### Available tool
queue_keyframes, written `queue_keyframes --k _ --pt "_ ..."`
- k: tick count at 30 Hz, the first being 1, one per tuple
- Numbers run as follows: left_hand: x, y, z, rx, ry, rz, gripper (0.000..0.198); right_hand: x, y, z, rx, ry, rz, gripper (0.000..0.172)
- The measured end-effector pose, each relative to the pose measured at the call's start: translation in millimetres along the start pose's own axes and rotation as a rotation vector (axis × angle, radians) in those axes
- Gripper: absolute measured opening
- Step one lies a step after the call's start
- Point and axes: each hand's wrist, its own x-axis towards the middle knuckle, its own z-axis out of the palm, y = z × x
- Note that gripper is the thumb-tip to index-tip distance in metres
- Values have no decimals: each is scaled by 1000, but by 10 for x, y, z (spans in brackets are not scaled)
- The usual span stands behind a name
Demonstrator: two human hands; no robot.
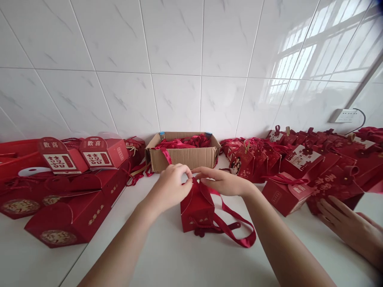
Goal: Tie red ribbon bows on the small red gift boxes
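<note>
A small red gift box (197,215) stands on the white table in front of me, its top flaps drawn together. My left hand (175,184) is closed at the top left of the box, thumb and fingers at the flap edge. From the other side my right hand (229,182) pinches the top edge of the box, fingers bent over the flaps. The fingertips partly hide the closure. A shiny red ribbon (247,239) loops out from the box to the right and lies on the table. Beside the box's base lies a dark red tag (200,231).
A cardboard box (182,158) full of red ribbons stands by the tiled wall. Red gift boxes (66,217) are at left, with a red tray (18,153) behind. Many more boxes (302,159) crowd the right, where another person's hand (347,225) touches one. A power strip (344,115) is against the wall.
</note>
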Motion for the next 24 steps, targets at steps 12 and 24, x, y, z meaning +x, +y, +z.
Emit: queue_keyframes --k 12,24 --pt "-187 252 -340 -55 316 37 16 -104 -238 -38 415 235 -227 24" --pt "-146 -14 -84 94 -268 -188 22 -702 -496 -302 713 805 -528 10"
